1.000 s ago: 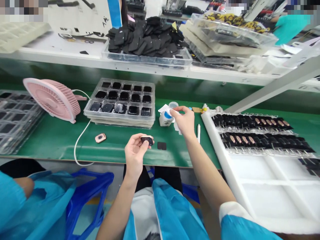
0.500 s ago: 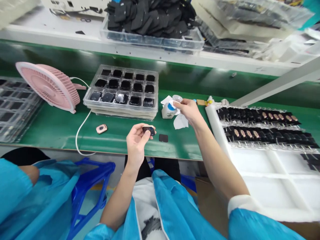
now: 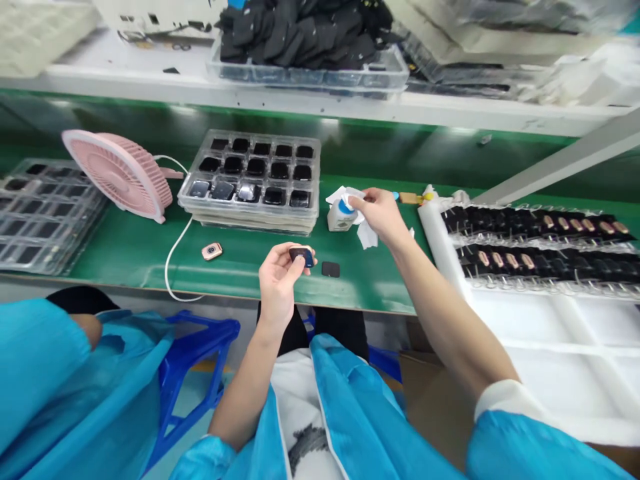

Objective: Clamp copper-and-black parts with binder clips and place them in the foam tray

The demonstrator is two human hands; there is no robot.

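Observation:
In my left hand (image 3: pixel 277 280), a smartwatch case (image 3: pixel 302 257) with a dark screen is held between thumb and fingers, just above the bench. My right hand (image 3: pixel 381 212) pinches a white wipe (image 3: pixel 356 215) against the top of a small white bottle (image 3: pixel 340 219) with a blue upper part. Whether the fingertips touch the bottle itself is hidden by the wipe. A flat black square piece (image 3: pixel 331 269) lies right of my left hand. Another watch case (image 3: pixel 212 251), pink-gold and back side up, rests on the green bench further left.
Stacked clear trays (image 3: pixel 250 212) of dark watch pieces stand behind. A pink fan (image 3: pixel 120 175) with a white cable is at left. On the right, a white foam tray (image 3: pixel 533 320) holds black-strapped pieces. A co-worker's blue sleeve (image 3: pixel 43 360) shows at lower left.
The view has shifted slightly, so the bench items sit further right. My right hand has lowered the wipe onto the bottle's top. My left hand keeps the watch case.

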